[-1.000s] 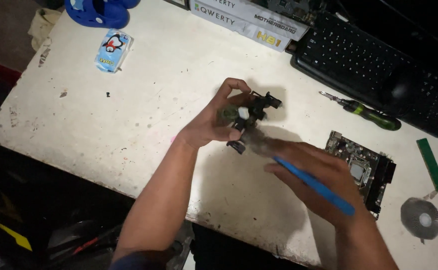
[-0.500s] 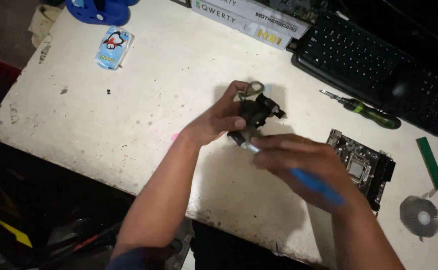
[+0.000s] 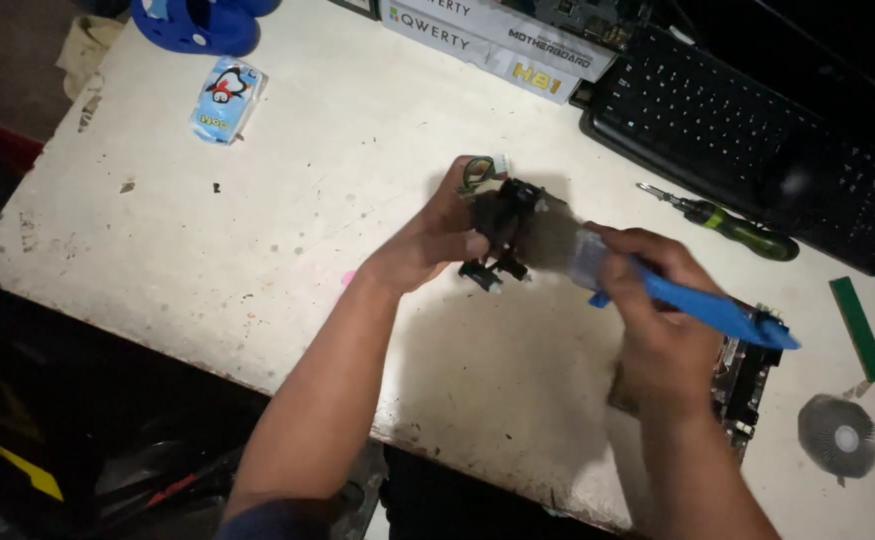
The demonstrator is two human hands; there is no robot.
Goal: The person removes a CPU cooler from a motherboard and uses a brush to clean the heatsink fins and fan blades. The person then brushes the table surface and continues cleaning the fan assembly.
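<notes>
Two bare hands work over a scuffed white tabletop (image 3: 288,190). Far left at the back: blue rubber sandals (image 3: 198,22), then a small light-blue packet with a penguin picture (image 3: 228,98) lying flat. Left hand (image 3: 436,238) is at table centre, fingers curled tight around a black plastic cooler fan with wires (image 3: 506,228), held just above the surface; a green wire loop sticks out over the knuckles. Right hand (image 3: 658,300) is just beside it, fingers pinched on a blue-handled brush (image 3: 703,308), blurred bristle end touching the fan. Behind: a long white cardboard box (image 3: 498,38) and a black keyboard (image 3: 758,130). A green-handled screwdriver (image 3: 723,218) lies before the keyboard. A dark circuit board (image 3: 748,375) is partly hidden under the right wrist. Far right: a green memory stick (image 3: 860,326) and a round grey finned heatsink (image 3: 838,435).
</notes>
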